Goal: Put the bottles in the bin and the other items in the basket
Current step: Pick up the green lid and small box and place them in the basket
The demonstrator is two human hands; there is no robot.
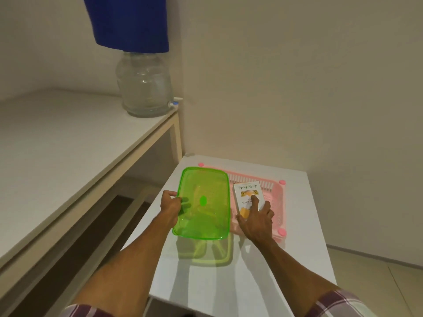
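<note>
A pink slatted basket (pixel 278 203) lies on a low white table (pixel 304 248). My left hand (pixel 170 203) grips the left edge of a translucent green plastic lid (pixel 206 216) and holds it flat above the basket's left half, casting a green shadow on the table. My right hand (pixel 257 219) holds a white box (pixel 248 199) with a yellow picture, its index finger on top, over the basket's right half. I cannot tell whether the box touches the basket floor. No bottle and no bin are in view.
A taller white table (pixel 57 156) stands to the left, carrying a large clear water jug (pixel 145 85) with a small tap at its far corner. Blue fabric (pixel 130 21) hangs above the jug. Walls close off the back and right.
</note>
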